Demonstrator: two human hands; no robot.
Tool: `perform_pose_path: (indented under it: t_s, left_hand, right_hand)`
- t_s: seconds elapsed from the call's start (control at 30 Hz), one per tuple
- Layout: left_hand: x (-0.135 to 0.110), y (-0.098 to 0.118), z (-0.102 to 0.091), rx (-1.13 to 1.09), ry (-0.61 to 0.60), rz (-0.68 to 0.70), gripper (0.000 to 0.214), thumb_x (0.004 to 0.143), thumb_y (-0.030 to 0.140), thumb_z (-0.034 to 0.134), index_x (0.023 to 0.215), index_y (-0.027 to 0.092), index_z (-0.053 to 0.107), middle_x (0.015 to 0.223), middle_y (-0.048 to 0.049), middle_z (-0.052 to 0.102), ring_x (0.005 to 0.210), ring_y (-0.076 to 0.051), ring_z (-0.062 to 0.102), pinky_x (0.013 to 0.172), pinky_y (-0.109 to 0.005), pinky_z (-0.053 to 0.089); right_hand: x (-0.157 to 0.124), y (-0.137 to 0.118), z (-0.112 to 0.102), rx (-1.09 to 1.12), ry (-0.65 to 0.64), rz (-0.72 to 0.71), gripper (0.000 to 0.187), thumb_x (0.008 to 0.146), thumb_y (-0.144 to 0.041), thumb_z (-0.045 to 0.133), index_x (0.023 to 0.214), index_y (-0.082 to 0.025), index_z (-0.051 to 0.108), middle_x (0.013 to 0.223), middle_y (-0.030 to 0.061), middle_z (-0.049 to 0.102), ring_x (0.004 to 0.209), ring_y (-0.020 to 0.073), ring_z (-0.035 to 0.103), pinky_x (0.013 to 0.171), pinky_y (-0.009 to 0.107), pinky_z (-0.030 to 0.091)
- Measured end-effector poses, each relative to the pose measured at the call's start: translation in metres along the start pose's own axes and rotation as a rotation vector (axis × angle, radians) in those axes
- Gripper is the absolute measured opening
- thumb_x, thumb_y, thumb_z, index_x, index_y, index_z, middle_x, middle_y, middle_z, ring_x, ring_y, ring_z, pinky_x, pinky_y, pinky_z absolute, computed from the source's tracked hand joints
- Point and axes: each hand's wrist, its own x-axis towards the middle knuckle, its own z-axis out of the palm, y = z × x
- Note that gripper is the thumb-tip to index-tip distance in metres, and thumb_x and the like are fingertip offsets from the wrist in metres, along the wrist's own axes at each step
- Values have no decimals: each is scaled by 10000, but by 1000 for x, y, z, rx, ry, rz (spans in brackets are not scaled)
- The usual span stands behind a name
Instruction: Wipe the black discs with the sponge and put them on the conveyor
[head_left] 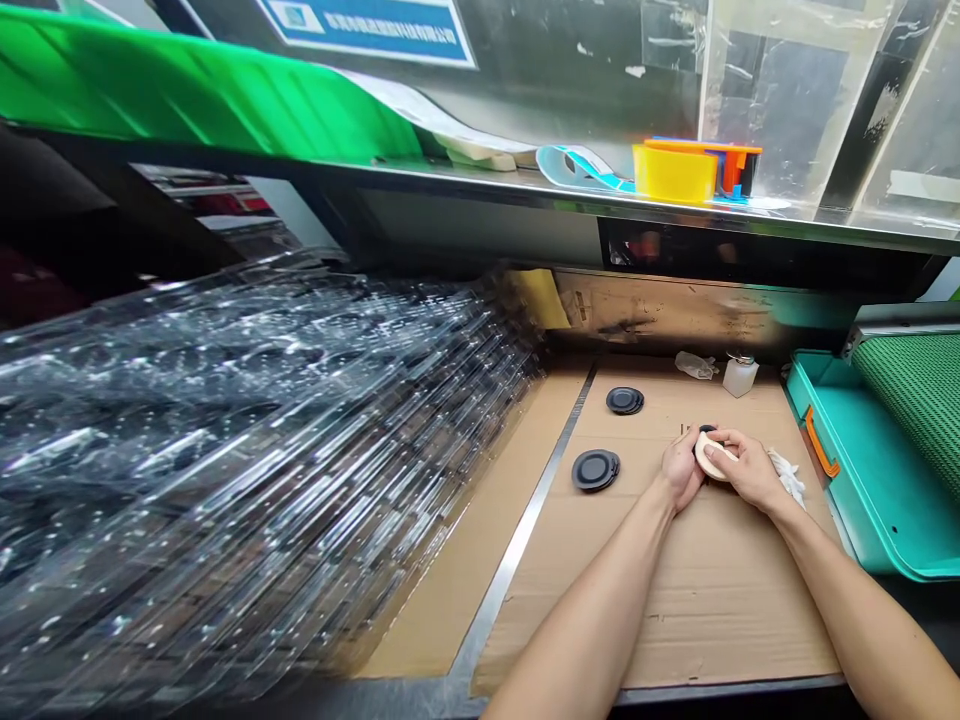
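Observation:
My left hand point(681, 468) is closed around a black round disc point(706, 431), of which only the upper edge shows. A cream-coloured round pad point(709, 460) lies against the disc's face, pinched by the thumb and fingers of my right hand point(750, 470). Both hands are together above the cardboard sheet point(720, 600). To their left lie two small stacks of black round pieces, a nearer stack point(595, 470) and a farther stack point(625, 400). A crumpled white cloth or glove point(787, 475) sits beside my right wrist.
Stacked clear plastic trays point(300, 480) fill the left side. Behind my hands stand a small white bottle point(741, 375) and crumpled clear plastic point(696, 365). A teal bin point(885, 500) and green conveyor belt point(922, 390) border the right. A shelf holds a yellow container point(675, 172).

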Motion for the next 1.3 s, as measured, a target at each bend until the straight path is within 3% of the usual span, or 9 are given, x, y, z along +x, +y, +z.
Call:
perform_pose_path:
  t_s: [0.1, 0.3, 0.47, 0.57, 0.7, 0.83, 0.97, 1.1, 1.3]
  left_hand:
    - [1, 2, -2, -13, -4, -35, 318, 1013, 347, 485, 986, 110, 696, 1093, -185, 734, 1086, -288, 692, 1054, -465, 496]
    - [4, 1, -2, -27, 45, 21, 289, 1030, 274, 465, 959, 105, 689, 1021, -156, 737, 1017, -242, 699, 1009, -439, 529]
    - [3, 1, -1, -41, 64, 0, 297, 1035, 269, 456, 927, 107, 682, 1001, -148, 732, 955, -216, 700, 970, -396, 550]
    - [1, 4, 0, -21, 84, 8, 317, 1045, 270, 431, 909, 105, 665, 960, -137, 731, 921, -210, 700, 947, -409, 562]
    - [0, 6, 1, -8, 87, 7, 335, 1047, 271, 418, 921, 97, 676, 938, -135, 730, 913, -205, 702, 940, -382, 568]
    - [1, 6, 3, -44, 95, 12, 347, 1051, 272, 400, 931, 105, 680, 982, -141, 734, 952, -212, 706, 960, -383, 564]
    - [0, 9, 4, -69, 78, -47, 411, 1062, 324, 360, 954, 102, 690, 1029, -164, 740, 1010, -230, 706, 991, -394, 558]
    - [0, 10, 2, -79, 117, -27, 389, 1058, 295, 371, 937, 102, 687, 1030, -168, 744, 1041, -240, 703, 1000, -412, 557]
    - [1, 10, 0, -58, 92, -62, 387, 1059, 315, 375, 953, 102, 680, 1012, -157, 748, 1038, -244, 708, 1002, -418, 561]
  right_hand:
    - [-3, -5, -12, -153, -95, -18, 413, 864, -481, 648, 1136, -177, 710, 1114, 76, 752, 985, 219, 700, 880, 330, 534]
    - [-8, -10, -9, -712, 241, -58, 414, 994, -436, 481, 1333, -252, 631, 1136, 73, 757, 959, 237, 714, 852, 332, 519]
    - [-2, -15, 8, -1022, 201, -22, 437, 1033, -453, 443, 1422, -288, 556, 1152, 88, 752, 948, 245, 721, 784, 309, 495]
    - [1, -15, 5, -1065, 310, 90, 472, 1057, -456, 388, 1455, -232, 507, 1110, 118, 754, 907, 252, 724, 752, 309, 474]
    - [-6, -12, 4, -1024, 180, 20, 476, 1046, -459, 424, 1464, -239, 480, 1135, 102, 751, 938, 247, 724, 760, 295, 463]
    - [-11, -16, 12, -986, 225, 78, 465, 1053, -480, 371, 1440, -249, 488, 1135, 95, 750, 939, 259, 725, 754, 306, 471]
    - [-9, -23, 21, -1022, 124, 57, 499, 1048, -504, 372, 1480, -269, 460, 1140, 100, 746, 908, 252, 726, 770, 310, 479]
    - [-6, -25, 19, -1068, 209, 150, 524, 1062, -513, 318, 1499, -251, 440, 1109, 115, 752, 905, 248, 724, 771, 308, 485]
    - [-6, -23, 12, -1072, 158, 135, 521, 1061, -540, 315, 1504, -292, 432, 1149, 108, 745, 931, 256, 725, 786, 323, 479]
